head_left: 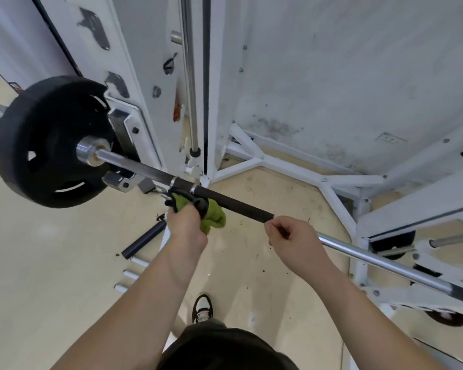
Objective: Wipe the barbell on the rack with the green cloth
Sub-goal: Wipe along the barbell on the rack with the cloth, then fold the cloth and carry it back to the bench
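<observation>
The barbell [233, 201] runs from upper left to lower right across the white rack [134, 76], with a dark grip section in the middle and chrome either side. A black weight plate [46, 145] sits on its left end. My left hand [186, 222] holds a bunched green cloth [214, 214] just below the dark grip, together with a black hook-like piece; whether the cloth touches the bar is unclear. My right hand [294, 236] is closed around the bar where the dark grip meets the chrome.
White rack base struts [292, 166] spread over the beige floor behind the bar. A chrome guide rod [191, 76] runs up the upright. Black and white pegs [142, 241] stick out low on the left. My shoe [202, 307] is below the bar.
</observation>
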Motion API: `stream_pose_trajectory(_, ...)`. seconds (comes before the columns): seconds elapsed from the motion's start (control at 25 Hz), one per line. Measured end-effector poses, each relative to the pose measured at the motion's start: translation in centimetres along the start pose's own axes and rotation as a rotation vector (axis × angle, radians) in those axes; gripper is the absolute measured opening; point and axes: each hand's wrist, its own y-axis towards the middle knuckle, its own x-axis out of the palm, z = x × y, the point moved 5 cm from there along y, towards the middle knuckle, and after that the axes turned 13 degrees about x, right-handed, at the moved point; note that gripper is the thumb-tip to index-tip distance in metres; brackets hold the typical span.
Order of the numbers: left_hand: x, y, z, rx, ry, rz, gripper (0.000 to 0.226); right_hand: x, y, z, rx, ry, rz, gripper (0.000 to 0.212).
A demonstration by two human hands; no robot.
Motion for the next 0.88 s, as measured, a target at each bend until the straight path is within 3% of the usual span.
stream_pose_trajectory(0.04, 1.0, -0.9, -0.6, -0.015, -0.01, -0.058, 0.044, -0.4, -0.5, 0.8, 0.008, 0.004, -0.004, 0.023)
stream_pose_trajectory(0.16, 5.1, -6.9, -4.4, -0.099, -0.099, -0.436, 0.023, -2.2, -1.9, 4.0, 0.065, 0.029, -0.029, 0.017)
stream_pose_trajectory(0.24, 5.9, -10.2, -6.3, -0.14, -0.054, -0.614, 0.024, -3.7, -2.8, 6.2, 0.079, 0.025, -0.027, 0.018)
stream_pose_trajectory(0.36, 3.6, -12.9, -8.1, -0.097, 0.217, -0.652, 0.031, -5.6, -4.0, 8.9, 0.081, 0.056, -0.027, 0.021)
stream_pose_trajectory(0.52, -0.6, -16.2, -9.7, -0.079, 0.324, -0.375, 0.025, -6.5, -5.8, 11.8, 0.176, 0.142, -0.116, 0.022)
stream_pose_trajectory(0.6, -1.3, -18.8, -10.4, -0.02, 0.412, -0.345, 0.016, -6.4, -7.2, 13.5, 0.252, 0.187, -0.199, 0.031)
stream_pose_trajectory(0.68, -0.4, -21.6, -11.0, 0.068, 0.456, -0.474, 0.015, -6.3, -8.6, 15.1, 0.371, 0.331, -0.321, 0.048)
stream_pose_trajectory(0.76, 1.0, -25.2, -11.6, 0.124, 0.432, -0.728, 0.02, -6.7, -9.9, 16.6, 0.442, 0.513, -0.444, 0.06)
stream_pose_trajectory(0.88, 1.7, -29.1, -13.0, 0.08, 0.466, -0.983, 0.033, -7.9, -11.5, 18.9, 0.391, 0.685, -0.508, 0.054)
